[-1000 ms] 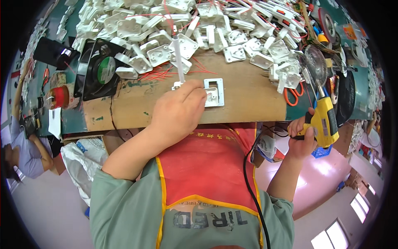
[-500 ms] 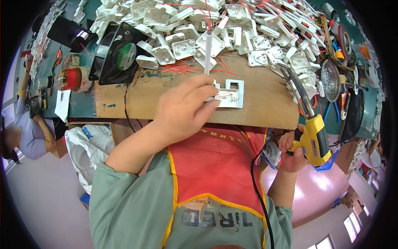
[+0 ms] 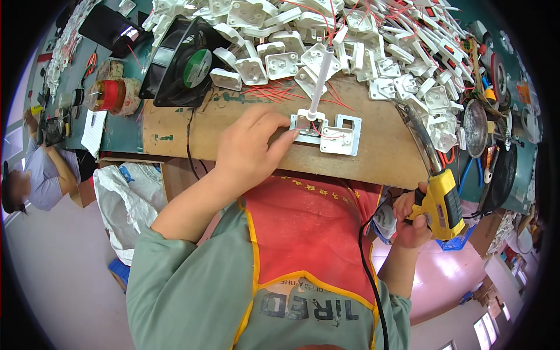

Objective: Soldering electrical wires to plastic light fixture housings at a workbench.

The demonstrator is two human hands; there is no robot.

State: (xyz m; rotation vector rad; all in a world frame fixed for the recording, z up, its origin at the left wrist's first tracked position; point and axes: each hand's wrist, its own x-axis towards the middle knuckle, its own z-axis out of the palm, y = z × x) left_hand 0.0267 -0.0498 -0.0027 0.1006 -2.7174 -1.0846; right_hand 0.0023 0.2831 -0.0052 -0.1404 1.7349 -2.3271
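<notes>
My left hand [image 3: 248, 143] is over the board, its thumb and index finger closed at the left edge of a small white plastic housing [image 3: 304, 125]. A white tube [image 3: 321, 80] rises from that housing, leaning slightly right, with red wires out of its top. Beside it on the right lies an open white plastic case [image 3: 336, 140], a thin red wire running into it. Both rest on a pale flat plate with cutouts [image 3: 356, 125]. My right hand [image 3: 413, 219] grips a yellow and black soldering gun [image 3: 441, 204] by its handle, its metal tip pointing up and away, apart from the housing.
A heap of white plastic cases [image 3: 283, 64] covers the far side of the brown board [image 3: 233, 134], with loose red wires before it. A black fan [image 3: 185, 67] stands left, near a jar [image 3: 105, 96]. Pliers [image 3: 469, 169] and a metal dish [image 3: 475, 129] lie right. Another person [image 3: 44, 178] sits far left.
My left hand has drawn back left from the tube, uncovering the housing at its base. The view has shifted, so the table things appear further right. My right hand keeps its hold on the soldering gun.
</notes>
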